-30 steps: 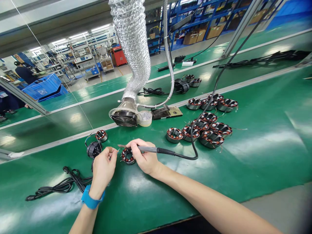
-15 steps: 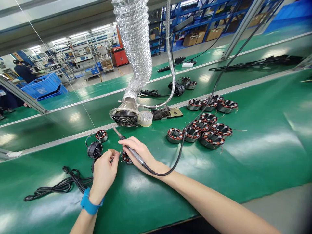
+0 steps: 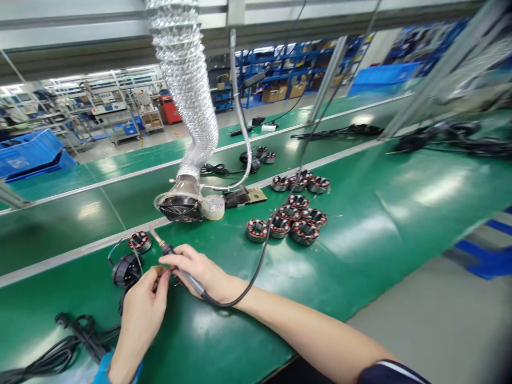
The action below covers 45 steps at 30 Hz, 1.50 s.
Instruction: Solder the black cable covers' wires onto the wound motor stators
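Observation:
My right hand (image 3: 212, 274) holds a soldering iron (image 3: 192, 282) like a pen, its tip pointing up and away to the left. My left hand (image 3: 142, 304) is closed in a pinch beside the right fingers; what is between its fingertips is too small to make out. Both hands meet over a wound motor stator (image 3: 176, 281), mostly hidden beneath them. Just beyond the left hand lie a black motor housing (image 3: 126, 269) and a stator with copper windings (image 3: 140, 241), joined by thin wires. The iron's black cable loops over my right forearm.
Several stators (image 3: 280, 226) stand grouped right of centre. A fume extractor (image 3: 180, 208) hangs from a foil duct (image 3: 180, 80), beside a tape roll (image 3: 215, 207) and an iron stand (image 3: 244, 197). Black cables (image 3: 52, 354) lie at the lower left on the green bench (image 3: 380, 229).
The view has swung right, so bench items appear further left. My hands stay close together over the stator, and the right hand keeps the soldering iron.

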Tool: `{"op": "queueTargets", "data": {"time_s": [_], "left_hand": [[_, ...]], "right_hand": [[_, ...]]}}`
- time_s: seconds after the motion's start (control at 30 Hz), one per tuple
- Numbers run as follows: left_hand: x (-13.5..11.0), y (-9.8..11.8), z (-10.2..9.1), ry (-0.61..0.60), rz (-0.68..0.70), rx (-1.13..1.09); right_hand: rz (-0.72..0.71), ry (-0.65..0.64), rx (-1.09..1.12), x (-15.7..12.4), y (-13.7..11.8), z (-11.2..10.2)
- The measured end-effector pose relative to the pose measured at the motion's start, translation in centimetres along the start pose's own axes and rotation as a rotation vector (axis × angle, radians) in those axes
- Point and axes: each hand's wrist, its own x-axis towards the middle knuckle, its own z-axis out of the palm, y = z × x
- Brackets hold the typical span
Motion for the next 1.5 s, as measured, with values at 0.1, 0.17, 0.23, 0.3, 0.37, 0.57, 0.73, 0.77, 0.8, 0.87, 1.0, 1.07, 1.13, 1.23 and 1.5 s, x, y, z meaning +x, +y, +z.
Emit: {"op": "queueTargets", "data": {"time_s": [0.1,0.17,0.23,0.3,0.37,0.57,0.73,0.77,0.8,0.87,1.0,1.07,1.13,1.23,1.5], "left_hand": [[0.2,-0.5,-0.1,-0.026,-0.023,0.007],[0.3,-0.9,-0.2,-0.05,-0.024,0.0],[0.5,-1.3,-0.4,-0.086,-0.021,-0.018],[0.9,-1.5,-0.6,-0.137,-0.029,-0.035],[1.4,-1.6,-0.8,-0.201,-0.052,-0.038],[2.5,-0.9,-1.6,-0.39,-0.026,-0.125],[2.6,-0.3,-2.1,-0.44,-0.066,-0.279],[2.6,-0.2,-2.1,-0.436,-0.091,-0.296],[2.7,-0.1,-2.1,-0.429,-0.112,-0.308],[2.7,0.0,-1.9,-0.415,-0.134,-0.33],[2.7,0.1,-1.7,-0.373,-0.142,-0.339],[2.7,0.2,-1.6,-0.362,-0.151,-0.335],[2.7,0.2,-1.7,-0.359,-0.154,-0.333],[2.6,0.1,-1.8,-0.352,-0.159,-0.331],[2.4,0.0,-1.9,-0.367,-0.145,-0.351]], "right_hand": [[-0.016,-0.077,-0.092,0.2,-0.3,-0.5],[-0.037,-0.1,-0.151,0.3,-0.5,-0.6],[-0.058,-0.106,-0.203,0.4,-0.6,-0.6],[-0.066,-0.101,-0.233,0.4,-0.5,-0.5],[-0.062,-0.092,-0.232,0.3,-0.3,-0.4],[-0.003,-0.01,-0.104,-0.1,0.2,0.0],[0.021,0.054,0.021,-0.2,0.2,0.6],[0.022,0.065,0.043,-0.2,0.2,0.7],[0.023,0.074,0.062,-0.2,0.1,0.8],[0.032,0.092,0.102,-0.1,-0.1,0.8],[0.082,0.137,0.203,0.1,-0.7,0.4],[0.092,0.141,0.261,0.1,-0.9,0.2],[0.097,0.146,0.294,0.2,-0.9,0.2],[0.138,0.164,0.326,0.2,-0.6,0.2],[0.171,0.158,0.343,0.4,-0.4,0.4]]}}
